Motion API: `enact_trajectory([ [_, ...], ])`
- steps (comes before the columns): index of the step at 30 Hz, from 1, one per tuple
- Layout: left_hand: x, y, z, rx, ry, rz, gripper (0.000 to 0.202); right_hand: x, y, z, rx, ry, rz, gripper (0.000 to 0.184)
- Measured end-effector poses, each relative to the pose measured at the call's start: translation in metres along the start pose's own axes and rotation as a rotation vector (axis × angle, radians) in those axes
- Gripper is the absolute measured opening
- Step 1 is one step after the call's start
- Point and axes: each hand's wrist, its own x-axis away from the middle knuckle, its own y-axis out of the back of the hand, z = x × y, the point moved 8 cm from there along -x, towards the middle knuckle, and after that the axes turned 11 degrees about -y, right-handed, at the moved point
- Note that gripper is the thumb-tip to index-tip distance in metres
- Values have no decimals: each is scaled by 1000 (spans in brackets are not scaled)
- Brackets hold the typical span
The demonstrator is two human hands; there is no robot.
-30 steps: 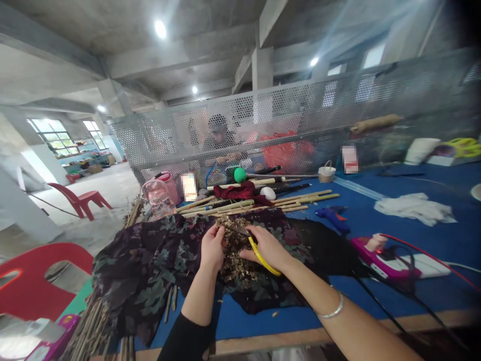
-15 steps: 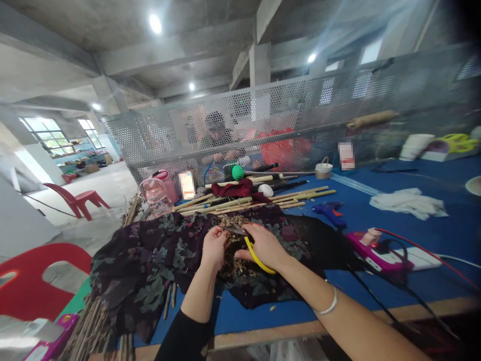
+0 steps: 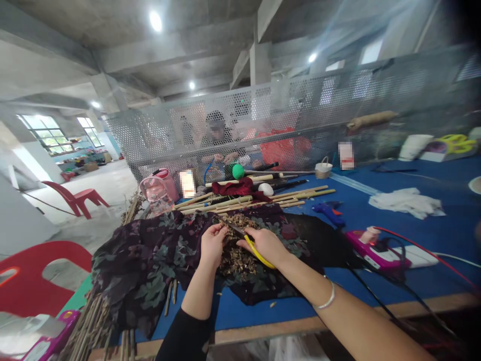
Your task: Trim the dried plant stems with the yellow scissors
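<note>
While a loose heap of dried plant bits [image 3: 237, 261] is gathered on a dark floral cloth [image 3: 150, 250], a pair of yellow-handled scissors [image 3: 260, 255] is held over it by the right hand [image 3: 267, 246], whose fingers are clamped around the handle. The slim grey blades are pointed leftward across the heap, towards the left hand [image 3: 212, 248]; its fingertips are drawn together at the heap's left edge, but whatever may be pinched there is too small to be made out. The cutting is judged to be under way, since much of the heap seems broken into small pieces; how much is left cannot be told. Long, straight, woody stems [image 3: 84, 323] are seen bundled at the lower left, and two short stem pieces [image 3: 171, 296] are laid just in front of the cloth. The heap is brown, curled and brittle-looking; the cloth, soft and rumpled, is patterned with grey-green leaves and spread over a flat blue tabletop [image 3: 240, 312]. Behind, smooth pale rods [image 3: 289, 198] are strewn beneath crumpled maroon fabric [image 3: 233, 187].
</note>
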Motion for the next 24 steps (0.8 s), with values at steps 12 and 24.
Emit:
enact_trajectory([
  [12,-7,1,-2,86,-91,18,38,-1,3,1,-181,32,-36,62],
  [24,-2,0,1,-145,-116,24,28,-1,8,3,-140,76,-71,72],
])
